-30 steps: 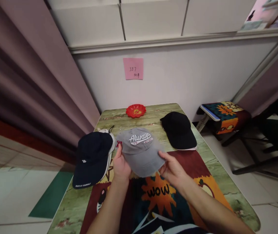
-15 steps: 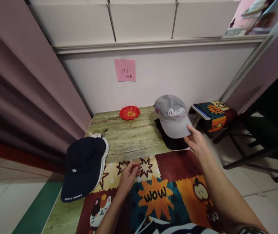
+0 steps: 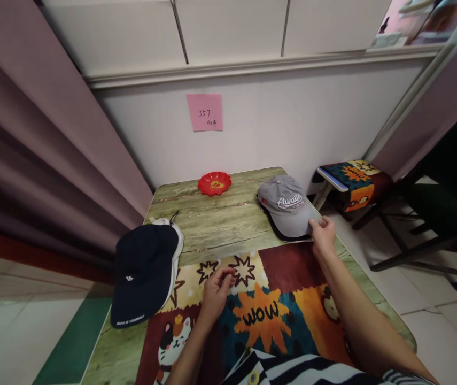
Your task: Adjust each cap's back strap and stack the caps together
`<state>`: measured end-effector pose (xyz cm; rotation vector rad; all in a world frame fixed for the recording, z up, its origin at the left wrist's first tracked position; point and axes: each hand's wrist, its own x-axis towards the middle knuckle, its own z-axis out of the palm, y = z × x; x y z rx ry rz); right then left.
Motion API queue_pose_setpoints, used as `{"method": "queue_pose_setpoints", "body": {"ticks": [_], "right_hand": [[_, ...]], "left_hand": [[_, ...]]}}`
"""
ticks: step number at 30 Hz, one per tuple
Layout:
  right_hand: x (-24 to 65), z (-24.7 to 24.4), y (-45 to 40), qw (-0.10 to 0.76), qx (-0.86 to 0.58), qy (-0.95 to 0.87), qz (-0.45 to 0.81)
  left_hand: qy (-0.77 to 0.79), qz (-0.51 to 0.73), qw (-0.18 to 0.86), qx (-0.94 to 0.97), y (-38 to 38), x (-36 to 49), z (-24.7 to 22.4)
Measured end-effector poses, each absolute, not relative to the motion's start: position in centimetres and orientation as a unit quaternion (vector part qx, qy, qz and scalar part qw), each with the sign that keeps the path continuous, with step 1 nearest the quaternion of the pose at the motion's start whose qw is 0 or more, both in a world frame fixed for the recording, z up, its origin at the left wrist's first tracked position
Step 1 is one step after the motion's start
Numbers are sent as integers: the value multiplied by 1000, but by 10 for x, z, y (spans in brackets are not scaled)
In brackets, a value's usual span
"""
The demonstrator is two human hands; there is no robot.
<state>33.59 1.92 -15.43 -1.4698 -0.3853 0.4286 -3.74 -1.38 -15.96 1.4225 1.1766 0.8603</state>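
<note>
A grey baseball cap (image 3: 282, 195) with white "Always" lettering rests on top of a black cap (image 3: 278, 231), whose brim shows beneath it at the table's right side. My right hand (image 3: 323, 233) pinches the corner of the grey brim between thumb and fingers. Above the patterned cloth, my left hand (image 3: 217, 291) hovers with loosely curved fingers, a gap between thumb and forefinger, and nothing held. To its left lies a navy cap (image 3: 146, 272), stacked over a white cap (image 3: 178, 243) that is mostly hidden.
A red scalloped dish (image 3: 214, 183) sits at the back of the wood-patterned table (image 3: 212, 222). The colourful cloth (image 3: 284, 267) covers its front. A pink note (image 3: 204, 112) is on the wall. Beyond the right edge stand a small cloth-covered table (image 3: 350, 179) and a dark chair (image 3: 432, 208).
My right hand has lowered the grey cap onto the black cap, and it now lies still. My left hand has stayed over the cloth. The view has shifted slightly.
</note>
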Motion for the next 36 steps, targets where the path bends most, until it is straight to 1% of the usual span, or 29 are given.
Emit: {"method": "queue_pose_setpoints", "body": {"ticks": [2,4,5,7,9,13,19,23,25,26,27,28,31,33,34,36], "right_hand": [[331,-145,14,629,-737,-236,68],[323,-134,16,513,-794,-324,-43],[318,-129,19,460,-806,-366,-70],[308,-125,28,395,-814,-421,-61],[299,-128,37,352,-822,-447,-25],[296,-148,46,312,-835,-453,11],[302,-158,54,277,-842,-461,-33],[299,-159,53,281,-841,-459,-55],[298,-158,51,289,-837,-461,-51],[298,-156,48,298,-835,-461,-48],[297,-154,46,309,-830,-461,-49],[295,-150,42,323,-823,-464,-53],[282,-136,29,373,-788,-480,-95],[270,-126,19,391,-760,-507,-112],[263,-122,14,393,-748,-523,-112],[253,-117,7,390,-726,-556,-103]], "left_hand": [[490,359,519,601,-14,-37,-158],[488,357,514,609,-14,-37,-157],[486,356,513,611,-15,-37,-157],[485,354,518,608,-16,-36,-156],[489,352,526,600,-17,-35,-155],[495,352,529,593,-20,-36,-152],[485,358,532,595,-27,-31,-154],[494,377,527,580,-22,-34,-145],[521,419,454,589,-10,-49,-126],[544,456,358,606,0,-62,-113],[567,485,233,623,11,-78,-98],[584,508,173,609,23,-96,-83],[623,537,66,564,60,-155,-44],[684,466,-34,560,80,-188,-33],[717,418,-45,556,87,-200,-33],[756,332,-31,563,97,-214,-39]]}}
